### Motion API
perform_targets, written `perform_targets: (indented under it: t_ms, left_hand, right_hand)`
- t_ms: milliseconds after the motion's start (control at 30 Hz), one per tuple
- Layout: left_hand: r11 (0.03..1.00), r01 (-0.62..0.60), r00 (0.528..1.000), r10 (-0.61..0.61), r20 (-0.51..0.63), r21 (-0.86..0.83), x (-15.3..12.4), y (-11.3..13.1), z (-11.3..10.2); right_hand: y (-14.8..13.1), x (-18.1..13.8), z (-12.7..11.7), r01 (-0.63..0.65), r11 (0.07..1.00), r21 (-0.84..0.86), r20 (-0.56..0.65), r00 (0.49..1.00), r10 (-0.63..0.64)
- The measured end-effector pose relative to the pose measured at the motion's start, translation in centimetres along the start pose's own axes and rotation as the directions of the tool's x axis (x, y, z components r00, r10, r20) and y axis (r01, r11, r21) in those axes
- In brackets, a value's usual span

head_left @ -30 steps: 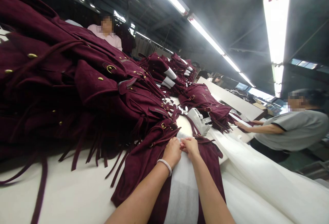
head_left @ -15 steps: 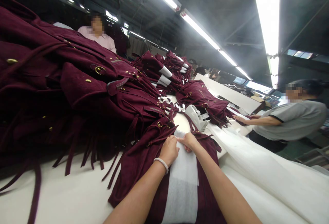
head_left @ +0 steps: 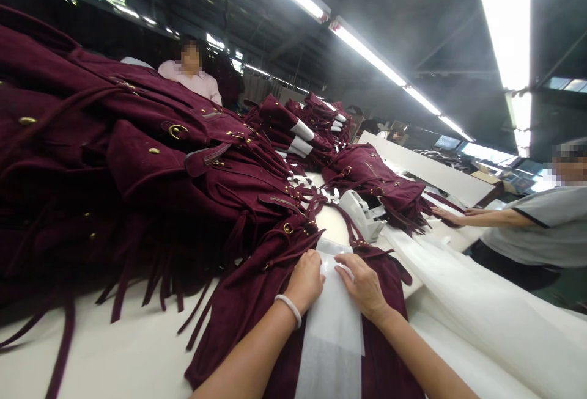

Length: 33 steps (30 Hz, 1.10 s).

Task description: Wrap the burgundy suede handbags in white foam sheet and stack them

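A burgundy suede-like bag with straps and brass-coloured fittings lies on the table before me. Down its middle runs a long, thin white sheet, with overlapping layers. My left hand is closed at the sheet's upper left edge, fingers curled, and its fingertips are partly hidden. On the right edge rests my right hand, fingers bent and thumb a little apart from them. A small glossy patch shows on the sheet between both hands; I cannot tell what it is. Beyond them stands a grey tape dispenser.
A high heap of burgundy bags fills the left, straps hanging over the white table. More bags lie ahead. White sheeting spreads at right. One co-worker handles material at right; another person is behind the heap.
My hands were together at the sheet's top edge. They have come apart and slightly nearer to me, the right one moving rightward and loosening its fingers. The view has shifted a little.
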State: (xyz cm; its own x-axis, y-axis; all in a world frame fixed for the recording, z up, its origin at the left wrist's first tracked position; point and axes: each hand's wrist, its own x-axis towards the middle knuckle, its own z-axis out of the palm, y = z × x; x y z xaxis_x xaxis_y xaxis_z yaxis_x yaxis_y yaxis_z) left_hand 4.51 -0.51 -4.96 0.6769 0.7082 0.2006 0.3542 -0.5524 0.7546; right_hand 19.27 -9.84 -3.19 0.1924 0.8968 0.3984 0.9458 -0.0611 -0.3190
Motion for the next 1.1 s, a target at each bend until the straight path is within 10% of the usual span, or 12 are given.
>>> perform_targets:
  t_ms: [300,800,1100]
  left_hand:
    - [0.999,0.022,1.0,-0.022,-0.001,-0.046,0.1,-0.2,0.3]
    - [0.996,-0.05,0.999,0.051,-0.003,0.08,0.7,0.2,-0.3]
    - [0.91,-0.196,0.981,0.182,0.074,0.366,-10.9,2.1,-2.6]
  right_hand:
    - [0.7,0.7,1.1,0.237,0.966,-0.101,0.269,0.942,-0.202]
    - [1.2,3.9,2.7,0.134,0.965,-0.224,0.247,0.966,-0.077]
    - [0.6,4.4,1.6,0.03,0.964,-0.266,-0.042,0.998,-0.043]
